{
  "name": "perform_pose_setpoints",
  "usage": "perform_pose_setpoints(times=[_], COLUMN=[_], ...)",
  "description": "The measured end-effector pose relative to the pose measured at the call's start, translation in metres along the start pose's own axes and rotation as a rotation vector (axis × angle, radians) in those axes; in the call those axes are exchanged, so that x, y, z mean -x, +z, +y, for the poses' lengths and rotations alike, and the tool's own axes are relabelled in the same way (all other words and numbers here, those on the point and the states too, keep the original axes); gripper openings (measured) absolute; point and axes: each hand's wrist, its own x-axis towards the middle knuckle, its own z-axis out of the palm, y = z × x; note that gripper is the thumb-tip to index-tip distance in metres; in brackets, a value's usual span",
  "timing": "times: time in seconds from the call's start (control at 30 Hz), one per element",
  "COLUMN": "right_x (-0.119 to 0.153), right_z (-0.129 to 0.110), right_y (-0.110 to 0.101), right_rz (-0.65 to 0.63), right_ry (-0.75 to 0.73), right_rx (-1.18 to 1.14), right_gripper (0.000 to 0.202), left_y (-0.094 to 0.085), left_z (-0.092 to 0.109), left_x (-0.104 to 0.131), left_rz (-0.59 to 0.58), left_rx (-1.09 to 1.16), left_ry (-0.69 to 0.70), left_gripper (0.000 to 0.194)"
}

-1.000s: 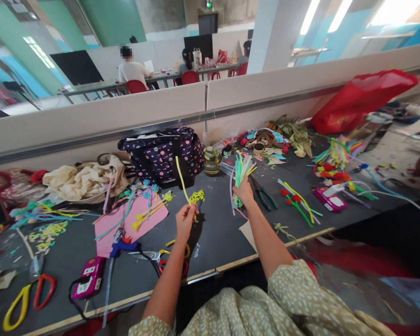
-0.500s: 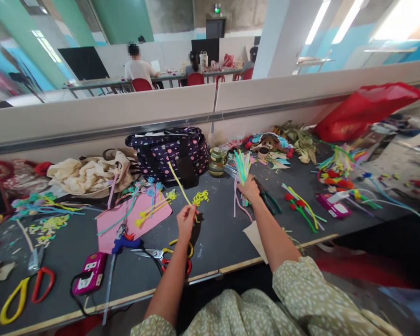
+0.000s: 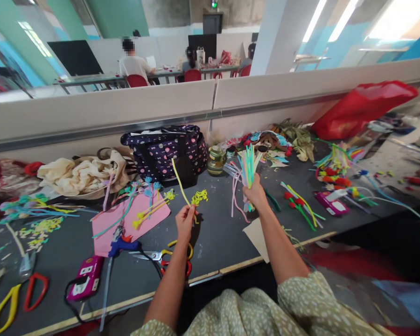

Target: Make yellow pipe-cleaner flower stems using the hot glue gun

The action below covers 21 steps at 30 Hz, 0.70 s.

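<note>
My left hand (image 3: pixel 185 221) pinches a yellow pipe cleaner (image 3: pixel 180 183), which points up and away over the dark table (image 3: pixel 217 233). Just beyond that hand lies a small heap of yellow clippings (image 3: pixel 199 198). My right hand (image 3: pixel 255 194) is wrapped round a bundle of pipe cleaners (image 3: pixel 248 163) in pale green, yellow and lilac, held upright. Lilac pipe cleaners (image 3: pixel 234 191) lie beside the bundle on its left. Scissors (image 3: pixel 157 255) with yellow and red handles rest near my left forearm, which covers part of them.
On the left are a pink sheet (image 3: pixel 101 224), a blue glue gun (image 3: pixel 121 245), a magenta box (image 3: pixel 87 277) and larger scissors (image 3: pixel 10 298). A patterned bag (image 3: pixel 161 149) and a glass jar (image 3: pixel 216 161) stand at the back. Red-tipped green stems (image 3: pixel 303 212) lie right.
The bundle of pipe cleaners has risen from the table in my right hand and stands more upright. My left hand keeps its pinch on the yellow pipe cleaner. The view has shifted slightly.
</note>
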Motion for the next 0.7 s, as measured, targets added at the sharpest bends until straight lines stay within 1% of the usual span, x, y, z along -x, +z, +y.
perform_pose_setpoints(times=[0.07, 0.13, 0.17, 0.27, 0.3, 0.37, 0.43, 0.53, 0.6, 0.7], right_x=[0.017, 0.032, 0.037, 0.041, 0.039, 0.032, 0.023, 0.012, 0.007, 0.002], right_z=[-0.002, -0.008, -0.012, -0.024, -0.026, -0.026, -0.021, -0.007, 0.001, 0.010], right_y=[0.007, 0.020, 0.028, 0.047, 0.052, 0.056, 0.055, 0.049, 0.044, 0.037], right_rz=[-0.045, -0.100, -0.106, -0.044, -0.030, -0.081, -0.096, -0.036, -0.019, 0.013], right_ry=[-0.027, 0.000, 0.001, -0.024, -0.029, -0.028, 0.005, 0.096, 0.114, 0.102], right_rx=[0.029, 0.106, 0.147, 0.249, 0.261, 0.225, 0.106, -0.284, -0.425, -0.577], right_gripper=[0.081, 0.086, 0.091, 0.106, 0.104, 0.093, 0.089, 0.084, 0.074, 0.058], left_y=[0.001, 0.001, 0.001, -0.001, -0.001, -0.002, -0.002, -0.001, -0.001, -0.001], left_z=[0.000, -0.001, -0.001, -0.002, -0.001, -0.001, 0.000, 0.000, 0.000, -0.002], left_x=[0.000, -0.001, -0.001, -0.002, -0.002, -0.002, -0.002, -0.002, -0.002, -0.003], left_rz=[-0.010, -0.010, -0.011, -0.005, 0.000, 0.014, 0.023, 0.030, 0.022, 0.004], left_rx=[0.000, -0.006, -0.010, -0.018, -0.019, -0.019, -0.019, -0.013, -0.003, 0.015], left_ry=[-0.004, -0.005, -0.007, -0.005, -0.001, 0.011, 0.020, 0.016, 0.015, 0.025], left_gripper=[0.033, 0.033, 0.033, 0.032, 0.032, 0.032, 0.032, 0.032, 0.032, 0.030])
